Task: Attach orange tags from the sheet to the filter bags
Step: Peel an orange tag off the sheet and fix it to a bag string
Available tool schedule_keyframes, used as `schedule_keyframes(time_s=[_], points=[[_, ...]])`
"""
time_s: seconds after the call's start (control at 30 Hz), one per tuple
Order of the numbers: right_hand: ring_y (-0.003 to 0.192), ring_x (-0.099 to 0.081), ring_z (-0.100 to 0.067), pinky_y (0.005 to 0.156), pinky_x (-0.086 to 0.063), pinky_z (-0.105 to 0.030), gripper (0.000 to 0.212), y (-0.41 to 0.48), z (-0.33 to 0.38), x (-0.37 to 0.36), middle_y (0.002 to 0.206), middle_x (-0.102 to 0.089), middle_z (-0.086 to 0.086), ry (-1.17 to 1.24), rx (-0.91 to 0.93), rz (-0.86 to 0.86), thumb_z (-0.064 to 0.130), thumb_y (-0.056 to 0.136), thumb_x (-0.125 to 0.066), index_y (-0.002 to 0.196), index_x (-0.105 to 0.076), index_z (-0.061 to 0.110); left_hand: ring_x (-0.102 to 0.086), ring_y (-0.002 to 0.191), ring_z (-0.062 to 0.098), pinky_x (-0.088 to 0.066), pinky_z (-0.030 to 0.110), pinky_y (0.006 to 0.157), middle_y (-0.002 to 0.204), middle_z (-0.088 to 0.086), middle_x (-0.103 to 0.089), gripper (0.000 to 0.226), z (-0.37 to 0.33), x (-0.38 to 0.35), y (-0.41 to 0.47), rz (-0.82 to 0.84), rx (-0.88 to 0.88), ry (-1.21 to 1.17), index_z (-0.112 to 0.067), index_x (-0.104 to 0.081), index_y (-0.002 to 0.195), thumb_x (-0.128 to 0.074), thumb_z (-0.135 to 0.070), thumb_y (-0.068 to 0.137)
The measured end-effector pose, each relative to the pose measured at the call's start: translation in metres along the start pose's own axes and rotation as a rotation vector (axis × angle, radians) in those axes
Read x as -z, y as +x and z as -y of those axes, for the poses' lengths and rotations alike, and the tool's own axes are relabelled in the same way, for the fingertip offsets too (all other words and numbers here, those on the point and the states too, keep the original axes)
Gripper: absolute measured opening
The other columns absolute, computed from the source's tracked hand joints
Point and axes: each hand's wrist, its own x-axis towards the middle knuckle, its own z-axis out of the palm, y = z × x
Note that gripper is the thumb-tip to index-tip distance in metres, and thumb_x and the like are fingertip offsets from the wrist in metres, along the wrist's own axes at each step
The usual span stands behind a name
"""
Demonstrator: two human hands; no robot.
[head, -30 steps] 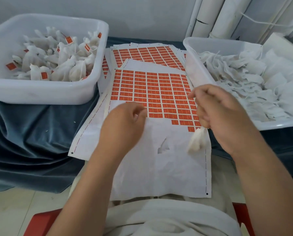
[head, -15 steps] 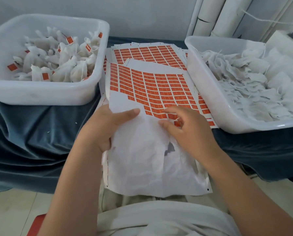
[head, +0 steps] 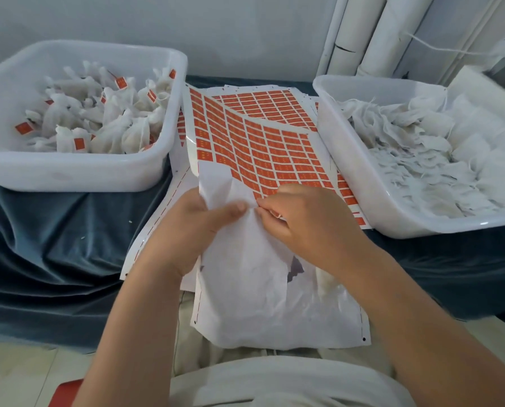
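Left hand [head: 192, 227] is clamped on the bare backing of the tag sheet [head: 245, 304] while right hand [head: 304, 218] is pinched at its lowest orange tags [head: 289, 174], 1 of which could be torn by a hasty peel; filter bags [head: 421, 160] are heaped in the tub [head: 451, 230] alongside.

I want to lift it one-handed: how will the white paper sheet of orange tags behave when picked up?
Probably floppy: the white paper sheet of orange tags bends and creases where the left hand grips it. Likely light: a thumb-and-finger grip holds its edge up. Perhaps tear-prone: its bare part shows a ragged hole.
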Motion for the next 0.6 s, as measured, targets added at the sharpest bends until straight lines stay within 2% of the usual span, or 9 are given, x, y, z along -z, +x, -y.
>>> schedule_keyframes(time_s=[0.1, 0.2, 0.27, 0.33, 0.37, 0.4, 0.47, 0.53, 0.6], points=[[0.069, -0.067, -0.021, 0.07, -0.061, -0.039, 0.021, -0.002, 0.004, -0.003, 0.085, -0.076, -0.003, 0.018, -0.026, -0.053, 0.033, 0.099, -0.069, 0.098, -0.081, 0.015, -0.074, 0.111, 0.025, -0.053, 0.056, 0.102, 0.121, -0.003, -0.077, 0.039, 0.001, -0.002, 0.0, -0.012, 0.008, 0.009, -0.033, -0.077, 0.119, -0.083, -0.043, 0.082], [0.064, -0.063, -0.02, 0.064, -0.059, -0.036, 0.019, -0.003, 0.005, -0.006, 0.078, -0.072, -0.002, 0.015, -0.068, -0.124, 0.029, 0.096, -0.069, 0.09, -0.08, 0.014, -0.074, 0.111, 0.025, -0.054, 0.055, 0.101, 0.12, -0.004, -0.077, 0.039, 0.0, -0.004, -0.001, -0.024, 0.019, 0.011, -0.033, -0.077, 0.119, -0.082, -0.043, 0.082], [0.058, -0.053, -0.015, 0.058, -0.049, -0.025, 0.02, -0.003, 0.005, -0.006, 0.069, -0.063, 0.003, -0.003, -0.104, -0.143, 0.026, 0.096, -0.069, 0.082, -0.076, 0.014, -0.075, 0.11, 0.023, -0.054, 0.055, 0.101, 0.119, -0.006, -0.077, 0.036, -0.002, -0.004, -0.001, -0.047, 0.021, 0.025, -0.035, -0.077, 0.119, -0.081, -0.042, 0.084], [0.054, -0.042, -0.007, 0.059, -0.031, -0.011, 0.021, -0.003, 0.002, -0.003, 0.064, -0.048, 0.013, 0.008, -0.161, -0.159, 0.024, 0.095, -0.069, 0.076, -0.071, 0.016, -0.075, 0.108, 0.021, -0.055, 0.054, 0.1, 0.118, -0.008, -0.078, 0.033, -0.004, -0.003, -0.003, -0.064, 0.032, 0.028, -0.039, -0.076, 0.116, -0.08, -0.041, 0.084], [0.054, -0.042, -0.005, 0.06, -0.026, -0.008, 0.021, -0.004, -0.001, -0.001, 0.064, -0.045, 0.017, 0.044, -0.203, -0.164, 0.024, 0.095, -0.069, 0.075, -0.069, 0.018, -0.076, 0.106, 0.019, -0.056, 0.054, 0.099, 0.117, -0.011, -0.077, 0.033, -0.005, -0.002, -0.003, -0.085, 0.043, 0.025, -0.043, -0.075, 0.115, -0.081, -0.042, 0.083], [0.055, -0.048, -0.003, 0.058, -0.03, -0.008, 0.022, -0.005, -0.005, 0.002, 0.063, -0.049, 0.016, 0.101, -0.247, -0.175, 0.025, 0.096, -0.068, 0.075, -0.068, 0.019, -0.075, 0.106, 0.017, -0.057, 0.052, 0.097, 0.116, -0.015, -0.077, 0.037, -0.007, -0.003, -0.003, -0.127, 0.053, 0.028, -0.046, -0.073, 0.116, -0.082, -0.044, 0.081], [0.065, -0.065, -0.007, 0.056, -0.05, -0.02, 0.024, -0.007, -0.011, 0.013, 0.071, -0.068, 0.012, 0.283, -0.352, -0.242, 0.032, 0.096, -0.064, 0.078, -0.073, 0.019, -0.07, 0.112, 0.012, -0.058, 0.039, 0.091, 0.119, -0.023, -0.072, 0.054, -0.009, -0.006, -0.001, -0.292, 0.025, 0.129, -0.045, -0.063, 0.125, -0.085, -0.051, 0.076], [0.074, -0.073, -0.009, 0.061, -0.061, -0.031, 0.024, -0.011, -0.011, 0.027, 0.08, -0.075, 0.014, 0.481, -0.48, -0.317, 0.039, 0.094, -0.061, 0.087, -0.08, 0.028, -0.059, 0.12, 0.007, -0.051, 0.026, 0.091, 0.13, -0.026, -0.061, 0.077, -0.008, -0.014, 0.001, -0.519, -0.086, 0.396, -0.043, -0.041, 0.137, -0.088, -0.05, 0.076], [0.073, -0.074, -0.022, 0.063, -0.063, -0.048, 0.019, -0.015, -0.008, 0.037, 0.081, -0.076, 0.007, 0.593, -0.548, -0.349, 0.037, 0.095, -0.063, 0.088, -0.08, 0.041, -0.048, 0.134, 0.016, -0.047, 0.041, 0.104, 0.149, -0.008, -0.048, 0.104, -0.004, -0.022, 0.0, -0.647, -0.169, 0.632, -0.041, -0.016, 0.154, -0.088, -0.039, 0.079]])
